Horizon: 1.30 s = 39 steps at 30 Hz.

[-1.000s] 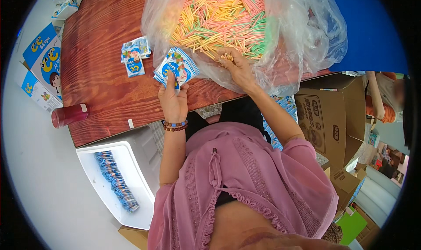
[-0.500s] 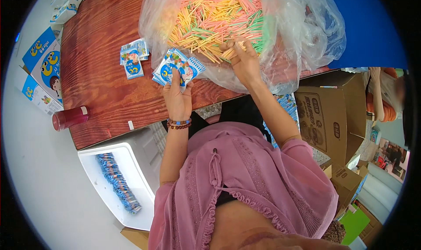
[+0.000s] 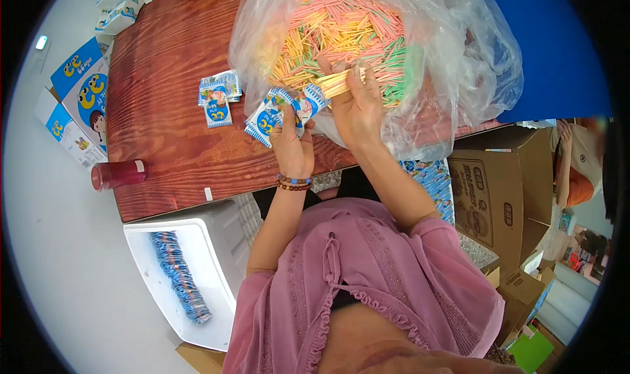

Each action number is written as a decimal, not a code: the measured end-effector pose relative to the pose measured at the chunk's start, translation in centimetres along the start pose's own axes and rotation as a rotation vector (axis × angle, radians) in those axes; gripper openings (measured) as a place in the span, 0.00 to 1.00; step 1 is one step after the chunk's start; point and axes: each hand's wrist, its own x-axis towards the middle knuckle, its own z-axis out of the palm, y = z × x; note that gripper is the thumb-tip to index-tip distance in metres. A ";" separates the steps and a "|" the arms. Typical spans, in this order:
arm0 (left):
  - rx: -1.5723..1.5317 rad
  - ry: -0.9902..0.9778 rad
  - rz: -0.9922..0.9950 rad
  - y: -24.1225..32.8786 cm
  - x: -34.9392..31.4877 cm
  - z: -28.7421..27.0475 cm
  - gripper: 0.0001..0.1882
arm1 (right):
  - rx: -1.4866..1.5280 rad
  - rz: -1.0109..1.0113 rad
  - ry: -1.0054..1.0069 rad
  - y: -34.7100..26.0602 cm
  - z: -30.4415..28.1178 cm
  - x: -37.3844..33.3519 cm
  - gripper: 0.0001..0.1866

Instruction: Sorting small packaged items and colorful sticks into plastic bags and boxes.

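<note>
My left hand (image 3: 293,143) is closed on several small blue-and-white packets (image 3: 266,117), fanned out over the table. One packet (image 3: 311,102) points up toward my right hand. Between the fingers and thumb of my right hand (image 3: 359,108) is a bundle of pale yellow candy sticks (image 3: 336,84), its left end close to that packet; I cannot tell whether they touch. Behind the hands lies a large clear plastic bag (image 3: 453,105), open and full of loose pink, yellow and green sticks (image 3: 348,26).
Several packets (image 3: 218,105) lie on the red-brown wooden table (image 3: 170,151). A red-lidded jar (image 3: 118,175) stands at its left edge. Below is a white bin (image 3: 220,269) with a row of packets. Cardboard boxes (image 3: 485,190) stand at right, near another person's arm (image 3: 564,157).
My right hand has lifted the bundle of sticks off the pile and brought it left, beside the packets in my left hand. The whole view has shifted slightly.
</note>
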 end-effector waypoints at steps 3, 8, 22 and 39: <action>-0.047 -0.022 0.000 0.0 0.1 -0.2 0.07 | -0.009 -0.009 -0.004 0.8 0.3 -0.5 0.06; -0.037 -0.071 0.006 -0.1 0.3 -0.6 0.08 | -0.088 -0.049 -0.058 1.3 -0.4 -0.9 0.06; -0.126 -0.117 0.095 0.4 1.1 -0.2 0.10 | -0.683 -0.072 -0.329 1.9 1.4 -1.2 0.13; -0.521 -0.220 0.005 2.3 2.1 -2.1 0.15 | -0.424 0.117 -0.561 3.0 4.8 0.3 0.28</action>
